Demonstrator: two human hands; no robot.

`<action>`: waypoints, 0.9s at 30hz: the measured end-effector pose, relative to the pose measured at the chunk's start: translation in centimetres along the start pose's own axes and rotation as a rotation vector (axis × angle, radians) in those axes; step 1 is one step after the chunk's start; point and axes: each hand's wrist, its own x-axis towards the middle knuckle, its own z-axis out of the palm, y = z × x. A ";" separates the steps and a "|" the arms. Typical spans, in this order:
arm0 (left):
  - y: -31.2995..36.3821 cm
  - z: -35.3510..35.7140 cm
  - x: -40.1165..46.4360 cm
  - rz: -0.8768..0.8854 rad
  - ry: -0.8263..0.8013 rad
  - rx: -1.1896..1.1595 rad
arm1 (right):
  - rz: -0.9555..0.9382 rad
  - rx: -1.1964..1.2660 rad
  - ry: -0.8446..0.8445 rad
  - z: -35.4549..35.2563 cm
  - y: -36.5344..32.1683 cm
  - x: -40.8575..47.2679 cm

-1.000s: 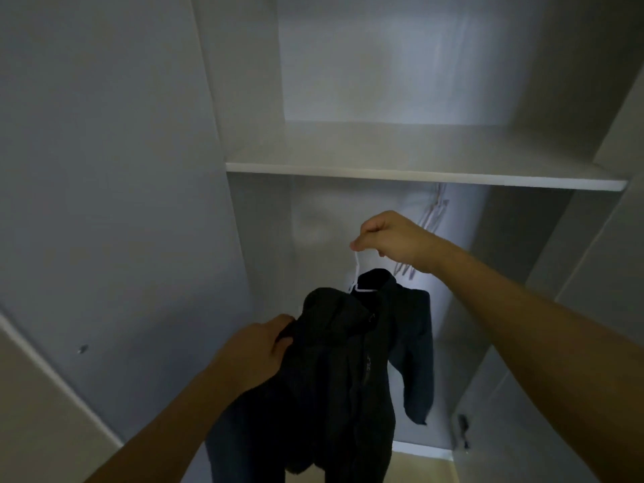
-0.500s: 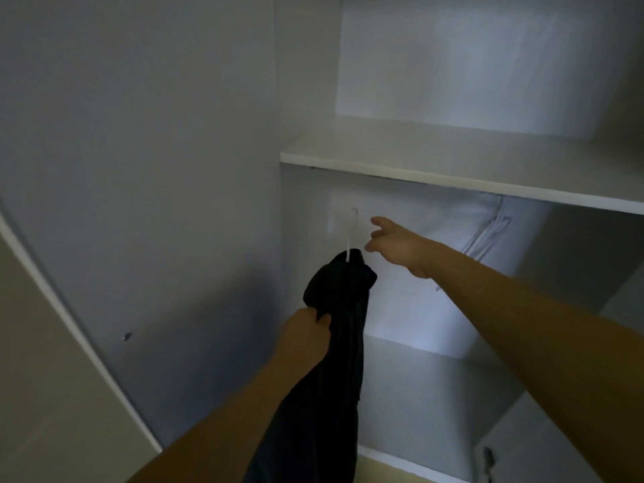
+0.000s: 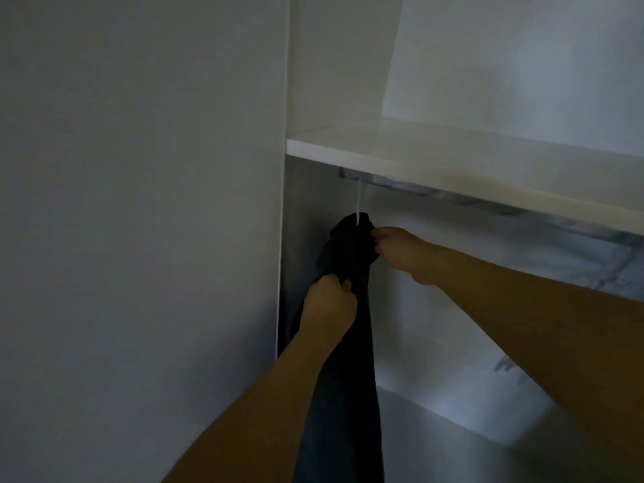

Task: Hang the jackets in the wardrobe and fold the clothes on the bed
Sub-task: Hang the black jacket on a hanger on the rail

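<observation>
head view: both hands (image 3: 329, 305) grip unlabelled jacket (image 3: 348, 343).

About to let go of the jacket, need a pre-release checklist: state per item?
1. Hanger reaches up to the rail: ok.
2. Hook seated over the rail: cannot tell, shelf hides it.
3. Dark jacket hangs straight down: ok.
4. Left hand grip on jacket front: ok.
5. Right hand grip at collar: ok.
6. Jacket free of the wardrobe side panel: cannot tell, too dark.
</observation>
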 end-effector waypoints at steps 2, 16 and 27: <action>0.2 0.8 2.9 0.020 0.035 -0.004 | -0.031 -0.011 0.004 -0.1 0.4 2.4; -2.4 4.6 12.1 -0.083 0.012 0.451 | -0.018 -0.044 0.034 -0.2 4.9 6.2; 1.1 1.7 1.0 0.206 -0.043 0.740 | -0.011 -0.017 0.115 -0.7 8.8 -7.4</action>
